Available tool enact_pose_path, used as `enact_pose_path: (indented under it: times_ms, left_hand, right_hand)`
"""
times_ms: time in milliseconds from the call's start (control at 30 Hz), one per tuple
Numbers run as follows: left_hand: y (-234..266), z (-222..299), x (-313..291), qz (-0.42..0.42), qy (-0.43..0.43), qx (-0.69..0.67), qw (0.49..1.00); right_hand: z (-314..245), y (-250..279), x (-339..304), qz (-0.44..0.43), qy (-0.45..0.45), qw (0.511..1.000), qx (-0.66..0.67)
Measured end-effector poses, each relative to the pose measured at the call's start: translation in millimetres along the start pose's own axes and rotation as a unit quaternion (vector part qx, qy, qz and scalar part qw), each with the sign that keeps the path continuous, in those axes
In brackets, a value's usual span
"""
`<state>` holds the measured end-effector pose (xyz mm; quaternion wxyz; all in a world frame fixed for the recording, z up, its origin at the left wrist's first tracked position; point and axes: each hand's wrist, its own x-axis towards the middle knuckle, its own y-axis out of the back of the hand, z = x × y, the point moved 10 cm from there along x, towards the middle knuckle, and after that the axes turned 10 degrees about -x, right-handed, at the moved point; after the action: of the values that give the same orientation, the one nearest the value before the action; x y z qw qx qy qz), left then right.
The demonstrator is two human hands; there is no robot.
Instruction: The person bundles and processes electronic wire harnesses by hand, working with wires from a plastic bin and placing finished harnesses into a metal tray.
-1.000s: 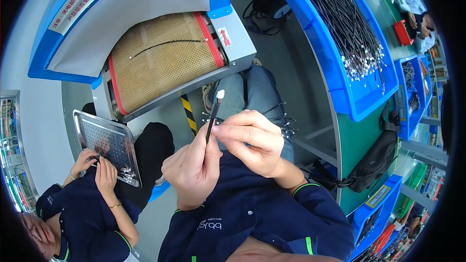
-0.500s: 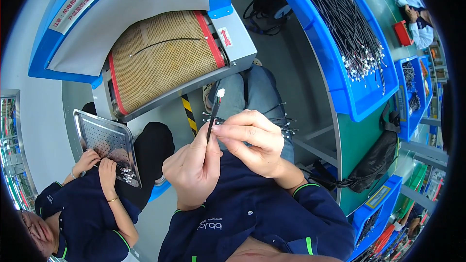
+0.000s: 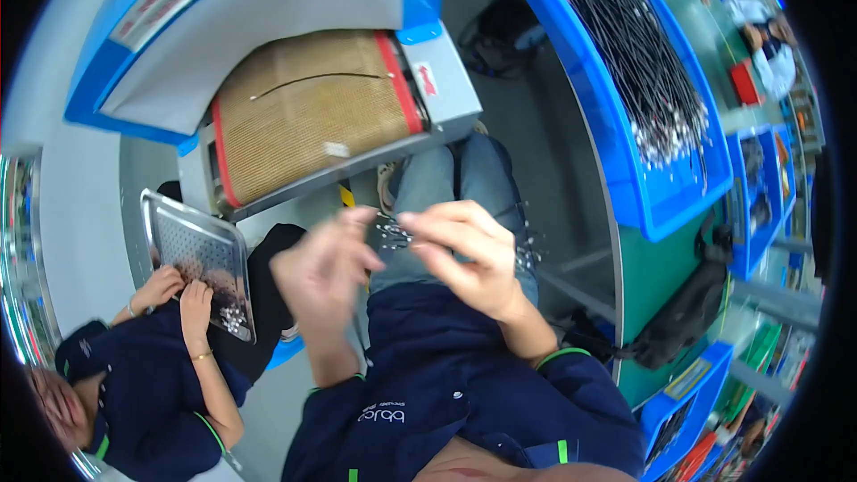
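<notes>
Far left, a co-worker in dark blue is bent over a metal tray (image 3: 192, 254), both hands at its lower end where a heap of small silvery bits (image 3: 228, 314) lies, so that sorting looks nowhere near done imo. Next over, the mesh belt (image 3: 308, 120) of the grey-blue machine has just one thin black cable (image 3: 312, 80) lying across it plus a small pale scrap, rest of the belt is bare, so I'd guess very few pieces are on their way. Middle: left hand (image 3: 326, 272) is up over the lap, fingers loosely curled, blurry; can't tell if it's gripping anything. Right hand (image 3: 464, 254) is just beside it, fingertips pinched narrow toward the left one, and betw the two there's a little cluster of shiny bits (image 3: 393, 232), prob cable ends, right at the fingertips. Whether they're held or just lying on the jeans behind, can't tell tbh. Right side, the big blue bin (image 3: 625, 187) is loaded w/ a thick bundle of black cables (image 3: 638, 62) w/ silver tips, well apart from the hands. Judging by that pile, most of the work is still ahead.
</notes>
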<state>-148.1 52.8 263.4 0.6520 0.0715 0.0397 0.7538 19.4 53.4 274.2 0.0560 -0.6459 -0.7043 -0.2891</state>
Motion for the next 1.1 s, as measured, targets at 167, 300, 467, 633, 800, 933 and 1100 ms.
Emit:
enact_pose_path:
  times_ms: [167,300,467,633,800,933,1100]
  left_hand:
    - [209,111,92,0.220,-0.167,0.134,0.952]
    - [282,258,152,0.234,-0.428,0.648,0.584]
    - [308,279,277,0.189,-0.360,0.552,0.728]
    - [280,201,337,0.027,-0.335,0.533,0.777]
    - [241,228,268,0.147,-0.428,0.505,0.735]
    - [80,106,136,0.077,-0.260,0.193,0.943]
    - [-104,39,2,-0.181,-0.280,0.166,0.928]
  right_hand:
    - [80,41,-58,0.008,-0.281,0.953,-0.114]
    - [72,46,-53,-0.015,-0.291,0.952,-0.095]
    - [72,44,-35,-0.062,-0.259,0.953,-0.143]
    - [62,44,-28,-0.075,-0.233,0.956,-0.162]
    - [68,51,-34,-0.103,-0.249,0.950,-0.160]
    - [100,28,-57,0.084,-0.349,0.886,0.293]
    - [93,-32,-86,0.021,-0.367,0.712,0.599]
